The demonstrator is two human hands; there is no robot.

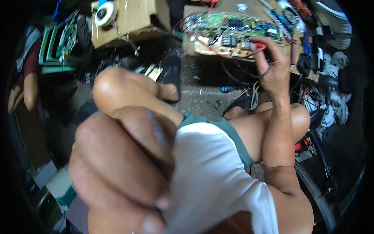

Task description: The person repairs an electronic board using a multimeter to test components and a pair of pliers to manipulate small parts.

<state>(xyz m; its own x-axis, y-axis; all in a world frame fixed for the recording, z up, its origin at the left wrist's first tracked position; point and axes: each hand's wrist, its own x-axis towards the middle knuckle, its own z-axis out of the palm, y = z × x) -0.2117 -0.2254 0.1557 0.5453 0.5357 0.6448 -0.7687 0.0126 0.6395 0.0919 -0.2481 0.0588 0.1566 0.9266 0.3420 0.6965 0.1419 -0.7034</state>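
Observation:
My left hand [120,163] fills the lower-left foreground, blurred and very close, its fingers curled on the white shirt [206,156] I am wearing. Up at the right, my right hand [274,68] pinches a red test probe [260,47] over the front edge of a circuit board assembly: a long green board [230,24] and a tan strip with buttons [224,45]. A dark cable hangs by my right wrist. The boards lie on a worn wooden surface [191,50]; whether the probe tip touches them I cannot tell.
A cardboard box [128,29] bears a white roll [104,15]. Green racks with boards [58,46] stand left, beside another person's leg [29,89]. Tools [282,23] lie top right, white parts and cables [333,109] below them. A blue screwdriver [230,89] is on the floor.

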